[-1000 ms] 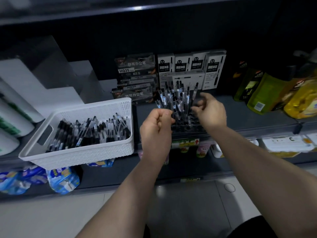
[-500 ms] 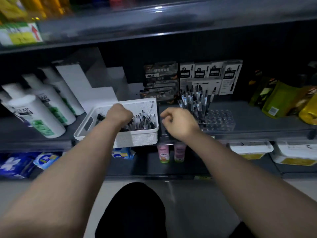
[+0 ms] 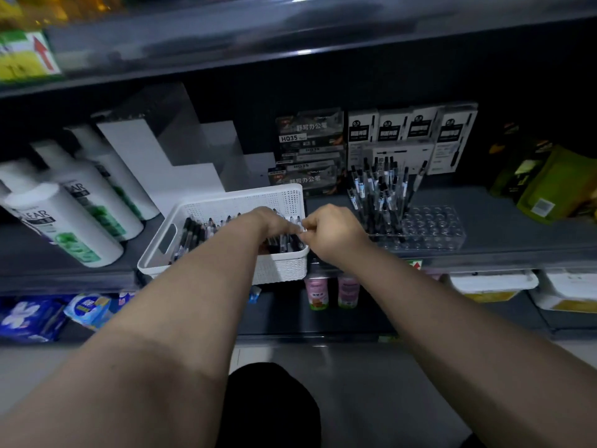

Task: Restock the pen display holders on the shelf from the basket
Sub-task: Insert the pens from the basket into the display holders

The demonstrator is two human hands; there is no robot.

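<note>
A white perforated basket [image 3: 223,203] stands on the dark shelf and holds several black-and-clear pens [image 3: 193,232] lying flat. My left hand [image 3: 274,223] is down inside the basket's right end, fingers curled around pens there. My right hand [image 3: 334,236] hovers at the basket's right rim, thumb and fingertips pinching a pen end right against my left hand's fingers. To the right sits a clear pen display holder [image 3: 434,229]. Several pens [image 3: 378,192] stand upright in its left part, while the holes on its right show empty.
Boxed pen packs [image 3: 410,130] and dark refill boxes [image 3: 310,147] line the shelf back. White bottles [image 3: 64,221] lie at the left, green pouches [image 3: 549,185] at the right. An upper shelf edge [image 3: 290,43] overhangs. Small bottles [image 3: 349,291] and tubs sit on the shelf below.
My left hand has slid right along the basket to its right end. My right hand has moved left from in front of the holder to the basket rim, and the two hands now meet.
</note>
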